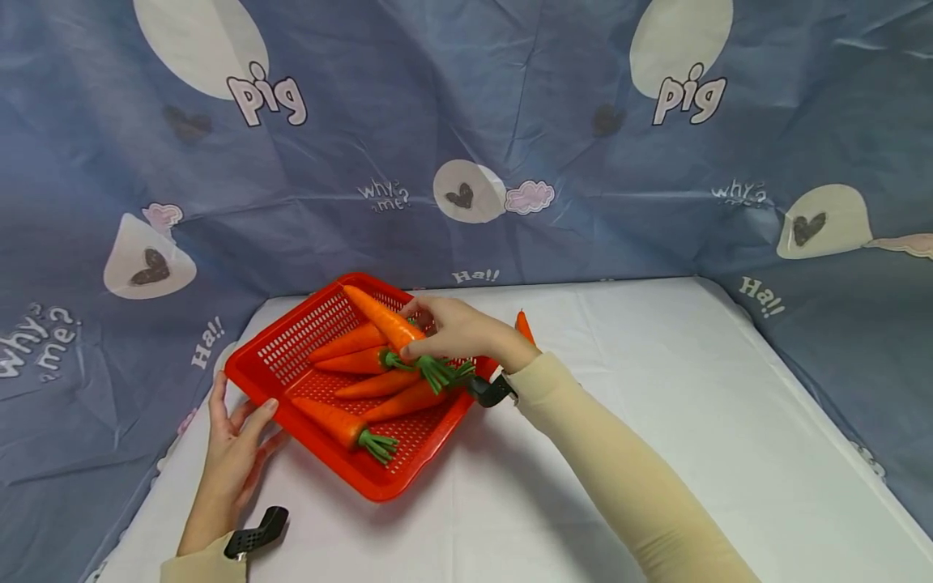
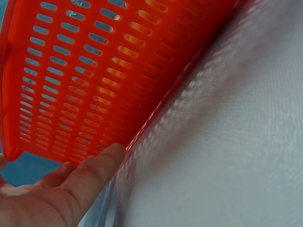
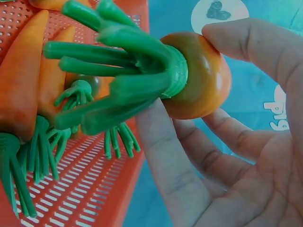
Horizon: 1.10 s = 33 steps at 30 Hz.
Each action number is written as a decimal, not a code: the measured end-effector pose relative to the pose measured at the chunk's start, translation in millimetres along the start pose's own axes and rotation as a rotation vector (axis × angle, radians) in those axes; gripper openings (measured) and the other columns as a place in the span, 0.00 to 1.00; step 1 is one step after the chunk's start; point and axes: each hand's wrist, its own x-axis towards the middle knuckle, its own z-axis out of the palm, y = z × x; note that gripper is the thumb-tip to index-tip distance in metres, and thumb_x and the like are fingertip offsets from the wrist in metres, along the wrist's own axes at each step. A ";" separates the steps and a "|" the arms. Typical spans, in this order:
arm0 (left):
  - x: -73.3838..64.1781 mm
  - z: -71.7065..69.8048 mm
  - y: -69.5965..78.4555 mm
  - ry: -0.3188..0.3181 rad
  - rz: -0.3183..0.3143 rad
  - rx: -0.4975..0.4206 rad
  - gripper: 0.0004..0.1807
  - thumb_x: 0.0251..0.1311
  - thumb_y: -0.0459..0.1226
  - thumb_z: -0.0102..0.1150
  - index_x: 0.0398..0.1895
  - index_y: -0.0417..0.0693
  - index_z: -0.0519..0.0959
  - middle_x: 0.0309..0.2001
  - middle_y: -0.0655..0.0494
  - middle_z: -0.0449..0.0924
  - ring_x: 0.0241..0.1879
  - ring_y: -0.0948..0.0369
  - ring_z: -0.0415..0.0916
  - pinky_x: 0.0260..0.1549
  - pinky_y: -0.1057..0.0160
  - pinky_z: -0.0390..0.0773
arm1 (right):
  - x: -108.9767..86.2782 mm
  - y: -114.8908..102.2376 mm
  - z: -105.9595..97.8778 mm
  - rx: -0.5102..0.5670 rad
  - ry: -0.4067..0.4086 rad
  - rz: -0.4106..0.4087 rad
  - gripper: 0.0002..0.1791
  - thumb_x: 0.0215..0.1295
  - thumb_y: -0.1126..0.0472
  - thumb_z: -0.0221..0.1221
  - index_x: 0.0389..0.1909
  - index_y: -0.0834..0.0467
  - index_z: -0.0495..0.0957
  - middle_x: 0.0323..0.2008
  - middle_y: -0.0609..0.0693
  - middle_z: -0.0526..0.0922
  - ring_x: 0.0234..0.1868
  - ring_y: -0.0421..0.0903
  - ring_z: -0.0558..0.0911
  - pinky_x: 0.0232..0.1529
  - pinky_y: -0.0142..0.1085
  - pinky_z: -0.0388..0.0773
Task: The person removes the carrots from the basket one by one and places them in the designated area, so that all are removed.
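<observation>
My right hand [image 1: 461,330] pinches an orange carrot [image 1: 376,312] near its green-stemmed end, above a red slotted basket [image 1: 321,447]. In the right wrist view, the thumb and fingers sit around the held carrot's [image 3: 209,97] rounded crown, its cut green stalks facing the camera. At the basket's left corner, my left hand [image 1: 229,460] grips the rim, thumb on top. The left wrist view shows the left hand's [image 2: 75,196] fingers against the basket's outside. Several carrots lie inside the basket, including one [image 1: 328,419] close to the near wall.
Another carrot [image 1: 523,326] lies on the white tablecloth [image 1: 627,348] beyond my right wrist, partly hidden by it. A blue printed curtain [image 1: 568,243] hangs behind the table and along its sides. Small black cameras [image 1: 490,392] are strapped to both wrists.
</observation>
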 end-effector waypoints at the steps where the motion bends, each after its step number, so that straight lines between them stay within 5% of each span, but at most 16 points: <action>1: 0.2 0.0 -0.1 0.001 0.000 0.003 0.53 0.79 0.40 0.58 0.85 0.88 0.31 0.72 0.59 0.63 0.54 0.74 0.81 0.42 0.71 0.88 | -0.5 1.6 -0.5 0.017 0.008 0.004 0.30 0.64 0.54 0.73 0.65 0.57 0.76 0.47 0.53 0.86 0.44 0.46 0.84 0.42 0.30 0.83; 14: 0.9 -1.2 0.7 0.003 -0.008 0.002 0.53 0.79 0.39 0.59 0.85 0.87 0.32 0.75 0.50 0.61 0.51 0.74 0.83 0.42 0.71 0.88 | -14.7 13.5 -8.6 0.118 0.081 0.040 0.30 0.67 0.54 0.72 0.67 0.57 0.74 0.51 0.57 0.84 0.38 0.57 0.88 0.39 0.40 0.89; 17: 0.8 -1.0 1.3 0.001 -0.007 0.003 0.53 0.79 0.39 0.59 0.85 0.87 0.32 0.74 0.53 0.62 0.51 0.74 0.83 0.43 0.71 0.87 | -17.4 17.7 -9.9 0.138 0.101 0.045 0.30 0.68 0.54 0.72 0.67 0.56 0.74 0.50 0.57 0.83 0.39 0.57 0.88 0.42 0.47 0.90; 21: -0.2 -0.9 3.0 0.007 -0.012 0.028 0.54 0.79 0.40 0.59 0.85 0.87 0.30 0.80 0.43 0.54 0.51 0.76 0.82 0.43 0.73 0.87 | -20.7 20.6 -11.3 0.182 0.117 0.063 0.31 0.68 0.56 0.72 0.68 0.57 0.74 0.51 0.57 0.82 0.42 0.54 0.88 0.48 0.58 0.89; 33: 0.5 -1.4 3.5 0.003 -0.019 0.037 0.54 0.79 0.40 0.59 0.85 0.86 0.30 0.81 0.42 0.51 0.51 0.76 0.82 0.43 0.72 0.87 | -29.2 31.0 -20.0 0.246 0.156 0.085 0.31 0.69 0.56 0.71 0.70 0.57 0.74 0.50 0.58 0.82 0.43 0.50 0.88 0.46 0.50 0.91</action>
